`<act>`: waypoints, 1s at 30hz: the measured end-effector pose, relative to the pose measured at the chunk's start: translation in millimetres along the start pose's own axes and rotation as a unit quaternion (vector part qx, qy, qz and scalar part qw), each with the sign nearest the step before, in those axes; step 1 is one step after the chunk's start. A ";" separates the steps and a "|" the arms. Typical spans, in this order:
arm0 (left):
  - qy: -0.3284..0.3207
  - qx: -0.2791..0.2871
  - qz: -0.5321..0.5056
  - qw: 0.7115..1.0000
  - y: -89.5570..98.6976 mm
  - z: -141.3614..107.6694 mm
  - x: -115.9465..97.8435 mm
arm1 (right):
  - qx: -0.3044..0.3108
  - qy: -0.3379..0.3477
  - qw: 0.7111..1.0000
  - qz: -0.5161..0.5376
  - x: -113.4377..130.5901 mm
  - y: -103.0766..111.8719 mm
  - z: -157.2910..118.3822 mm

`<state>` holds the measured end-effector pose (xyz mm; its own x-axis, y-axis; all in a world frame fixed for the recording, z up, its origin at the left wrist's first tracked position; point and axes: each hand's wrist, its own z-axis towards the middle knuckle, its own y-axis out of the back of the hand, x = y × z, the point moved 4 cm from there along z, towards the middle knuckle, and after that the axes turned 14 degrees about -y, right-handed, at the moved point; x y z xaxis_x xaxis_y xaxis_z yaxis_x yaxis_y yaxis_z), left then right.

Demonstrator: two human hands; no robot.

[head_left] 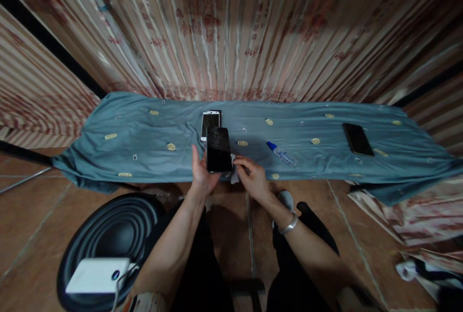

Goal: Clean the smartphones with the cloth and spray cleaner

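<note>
- Dark phone, one: raised over the near edge of the cloth-covered worktop, screen up; in my view it overlaps the lower end of a white-framed phone; whether the two touch, I cannot tell
- Handling, as judged: light, stiff, slick across the glass, fragile if dropped; pale streaks near its top end, cracks or reflections, not certain from here
- Best hold: the long side edges, or a flat palm beneath; pressure kept off the glass
- Left hand: palm turned up, partly open, supporting the phone from below and the left; thumb stands out, free of the screen
- Right hand: thumb and fingers drawn together on a pale cloth, soft and limp, at the phone's lower right corner
- Nearby, right of both hands: blue-capped bottle, lying on its side, ungrasped
</note>
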<state>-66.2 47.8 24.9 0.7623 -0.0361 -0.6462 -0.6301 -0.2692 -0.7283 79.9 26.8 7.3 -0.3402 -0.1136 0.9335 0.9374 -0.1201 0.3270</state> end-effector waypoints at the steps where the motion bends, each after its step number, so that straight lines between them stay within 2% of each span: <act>1: 0.007 -0.008 -0.006 1.000 -1.2 -0.9 1.6 | -0.003 -0.025 0.999 0.025 -2.7 0.1 1.9; 5: 0.024 -0.015 -0.026 0.999 -7.2 -3.6 6.7 | -0.010 -0.104 0.987 0.119 -13.6 -1.6 9.5; 12: 0.024 0.049 -0.018 0.998 -19.6 -5.7 14.4 | -0.015 -0.181 0.946 0.268 -22.9 4.7 24.9; 17: 0.021 0.073 0.019 0.997 -23.5 -7.4 21.8 | -0.024 -0.216 0.905 0.367 -21.9 11.8 30.8; 24: 0.023 0.107 0.079 0.991 -17.1 -6.4 32.8 | -0.031 -0.235 0.863 0.445 -14.8 26.3 38.7; 27: 0.019 0.117 0.091 0.989 -15.9 -6.2 34.6 | -0.021 -0.246 0.859 0.449 -13.9 29.3 40.9; 30: 0.013 0.119 0.101 0.988 -15.6 -5.9 35.4 | -0.004 -0.249 0.870 0.426 -15.2 28.0 41.6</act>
<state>-28.5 45.1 14.8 0.6194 -0.0913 -0.7797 -0.7840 -0.0202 -0.6205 114.4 66.2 8.4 0.5535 0.2770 0.7855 0.8326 -0.2090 -0.5130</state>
